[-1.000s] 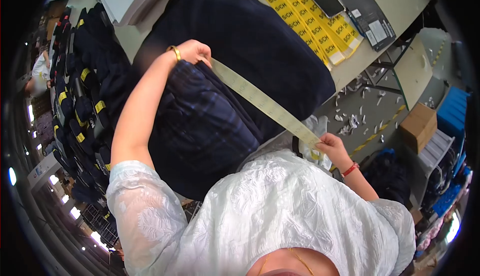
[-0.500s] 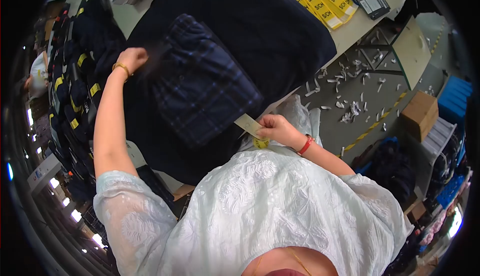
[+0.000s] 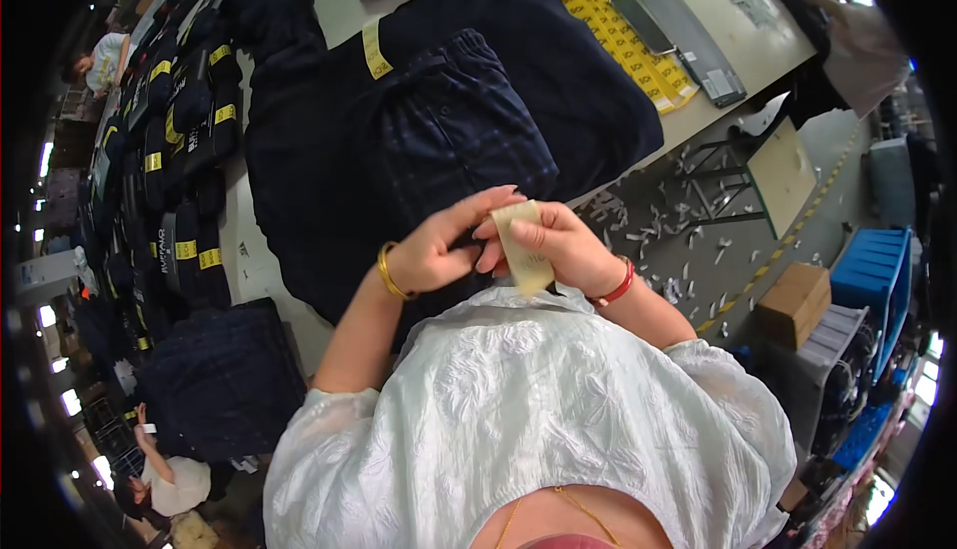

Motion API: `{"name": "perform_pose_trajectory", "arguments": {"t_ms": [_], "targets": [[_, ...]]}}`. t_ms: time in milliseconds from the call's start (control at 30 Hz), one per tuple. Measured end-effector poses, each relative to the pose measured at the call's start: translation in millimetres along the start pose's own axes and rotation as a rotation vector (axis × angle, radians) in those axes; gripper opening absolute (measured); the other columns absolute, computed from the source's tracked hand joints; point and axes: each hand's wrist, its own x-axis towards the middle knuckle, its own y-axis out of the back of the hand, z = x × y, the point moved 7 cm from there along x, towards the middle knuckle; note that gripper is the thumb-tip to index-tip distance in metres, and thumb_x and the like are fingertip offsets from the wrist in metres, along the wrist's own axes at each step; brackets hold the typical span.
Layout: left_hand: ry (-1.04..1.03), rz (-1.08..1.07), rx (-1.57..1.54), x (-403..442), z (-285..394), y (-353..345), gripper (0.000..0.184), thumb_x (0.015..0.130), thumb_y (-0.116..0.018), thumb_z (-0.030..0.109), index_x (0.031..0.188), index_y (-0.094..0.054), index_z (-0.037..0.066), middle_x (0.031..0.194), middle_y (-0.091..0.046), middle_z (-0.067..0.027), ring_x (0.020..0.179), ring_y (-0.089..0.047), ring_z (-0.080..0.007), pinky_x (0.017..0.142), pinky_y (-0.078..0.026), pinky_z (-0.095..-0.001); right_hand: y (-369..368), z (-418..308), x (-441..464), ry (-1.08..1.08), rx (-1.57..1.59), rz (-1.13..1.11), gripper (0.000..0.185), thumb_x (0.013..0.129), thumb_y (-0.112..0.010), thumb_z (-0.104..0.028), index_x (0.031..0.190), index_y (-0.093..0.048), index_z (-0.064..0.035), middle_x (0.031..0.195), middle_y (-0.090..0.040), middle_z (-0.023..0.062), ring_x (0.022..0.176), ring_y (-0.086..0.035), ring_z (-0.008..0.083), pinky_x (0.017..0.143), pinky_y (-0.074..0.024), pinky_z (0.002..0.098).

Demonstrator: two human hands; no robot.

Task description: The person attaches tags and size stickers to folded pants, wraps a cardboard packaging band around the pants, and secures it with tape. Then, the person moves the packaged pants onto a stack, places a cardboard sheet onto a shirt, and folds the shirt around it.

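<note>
Plaid dark blue shorts (image 3: 474, 136) with a gathered waistband lie on a thick dark navy cloth (image 3: 309, 160) on the table. Between thumb and fingers, my right hand (image 3: 578, 250) grips a pale yellow label strip (image 3: 523, 250) just in front of my body. My left hand (image 3: 444, 250) is beside the strip, its thumb and fingers apart with nothing visible in them. Just above the waistband, a yellow printed label (image 3: 376, 49) lies on the navy cloth.
Yellow printed label sheets (image 3: 608, 36), a phone (image 3: 643, 26) and a long grey box (image 3: 678, 21) lie at the far right. Packed dark garments (image 3: 189, 131) fill the left side. White paper scraps (image 3: 688, 220) litter the floor. Another person (image 3: 174, 479) is at lower left.
My left hand has come from beside the shorts to the label strip near my right hand. The yellow label above the waistband now shows. The view has shifted.
</note>
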Motion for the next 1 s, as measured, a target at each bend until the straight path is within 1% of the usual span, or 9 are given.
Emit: {"name": "perform_pose_trajectory", "arguments": {"t_ms": [133, 300, 333, 467, 500, 633, 667, 800, 1000], "targets": [[0.019, 0.198, -0.178, -9, 10, -13, 0.053, 0.077, -0.046, -0.014, 0.127, -0.051, 0.000, 0.117, -0.059, -0.0120, 0.099, -0.059, -0.0151, 0.085, -0.048, -0.0222, -21, -29, 4, 0.025, 0.037, -0.046, 0.031, 0.095, -0.054, -0.021, 0.108, -0.060, 0.0064, 0.086, -0.067, 0.0174, 0.079, -0.066, 0.0200, 0.064, -0.0514, 0.0233], [-0.187, 0.273, -0.167, 1, 26, 4, 0.035, 0.084, -0.050, -0.010, 0.118, -0.056, -0.002, 0.101, -0.063, -0.0093, 0.080, -0.059, -0.0108, 0.070, -0.049, -0.0177, -45, -53, 3, -0.010, -0.053, -0.110, 0.025, 0.093, -0.057, -0.016, 0.107, -0.061, 0.0044, 0.086, -0.067, 0.0151, 0.074, -0.065, 0.0181, 0.063, -0.0507, 0.0236], [-0.223, 0.276, -0.166, 4, 33, 4, 0.035, 0.084, -0.050, -0.010, 0.118, -0.056, -0.002, 0.101, -0.063, -0.0093, 0.080, -0.059, -0.0108, 0.070, -0.049, -0.0177, -50, -58, 4, -0.007, -0.088, -0.119, 0.025, 0.093, -0.057, -0.016, 0.107, -0.061, 0.0044, 0.086, -0.067, 0.0151, 0.074, -0.065, 0.0181, 0.063, -0.0507, 0.0236], [-0.167, 0.482, -0.263, 8, 44, 6, 0.021, 0.085, -0.055, -0.006, 0.106, -0.061, -0.004, 0.087, -0.065, -0.0064, 0.069, -0.057, -0.0102, 0.063, -0.048, -0.0183, -58, -108, -11, 0.679, -1.168, 0.344, 0.016, 0.089, -0.060, -0.014, 0.096, -0.066, -0.0018, 0.086, -0.065, 0.0081, 0.070, -0.062, 0.0174, 0.059, -0.0491, 0.0250], [-0.184, 0.483, -0.266, 9, 47, 5, 0.021, 0.085, -0.055, -0.006, 0.106, -0.061, -0.004, 0.087, -0.065, -0.0064, 0.069, -0.057, -0.0102, 0.063, -0.048, -0.0183, -61, -110, -10, 0.687, -1.182, 0.338, 0.016, 0.089, -0.060, -0.014, 0.096, -0.066, -0.0018, 0.086, -0.065, 0.0081, 0.070, -0.062, 0.0174, 0.059, -0.0491, 0.0250], [-0.206, 0.584, -0.113, 6, 53, 2, 0.014, 0.083, -0.059, -0.003, 0.096, -0.065, -0.004, 0.080, -0.066, -0.0078, 0.061, -0.058, -0.0132, 0.057, -0.048, -0.0216, -99, -107, -19, 1.121, -1.836, 0.316, 0.012, 0.078, -0.065, -0.002, 0.090, -0.068, -0.0030, 0.083, -0.065, 0.0065, 0.066, -0.059, 0.0182, 0.060, -0.0473, 0.0247], [-0.204, 0.582, -0.113, 6, 52, 1, 0.014, 0.083, -0.059, -0.003, 0.096, -0.065, -0.004, 0.080, -0.066, -0.0078, 0.061, -0.058, -0.0132, 0.057, -0.048, -0.0216, -100, -106, -20, 1.120, -1.835, 0.319, 0.012, 0.078, -0.065, -0.002, 0.090, -0.068, -0.0030, 0.083, -0.065, 0.0065, 0.066, -0.059, 0.0182, 0.060, -0.0473, 0.0247], [-0.318, 0.654, 0.617, -1, 75, -4, 0.014, 0.080, -0.063, -0.002, 0.093, -0.065, -0.004, 0.082, -0.068, -0.0117, 0.063, -0.062, -0.0185, 0.055, -0.048, -0.0243, -98, -103, -20, 1.019, -1.908, 0.366, 0.008, 0.074, -0.065, -0.001, 0.082, -0.067, -0.0033, 0.083, -0.065, 0.0046, 0.066, -0.058, 0.0191, 0.059, -0.0467, 0.0259], [-0.272, 0.564, 0.769, 3, 82, -14, 0.016, 0.076, -0.066, -0.002, 0.092, -0.066, -0.003, 0.084, -0.069, -0.0135, 0.063, -0.063, -0.0239, 0.055, -0.049, -0.0265, -82, -102, -19, 0.875, -1.943, 0.383, 0.003, 0.074, -0.066, -0.003, 0.077, -0.065, -0.0030, 0.076, -0.064, 0.0048, 0.060, -0.055, 0.0189, 0.057, -0.0447, 0.0261]]}}
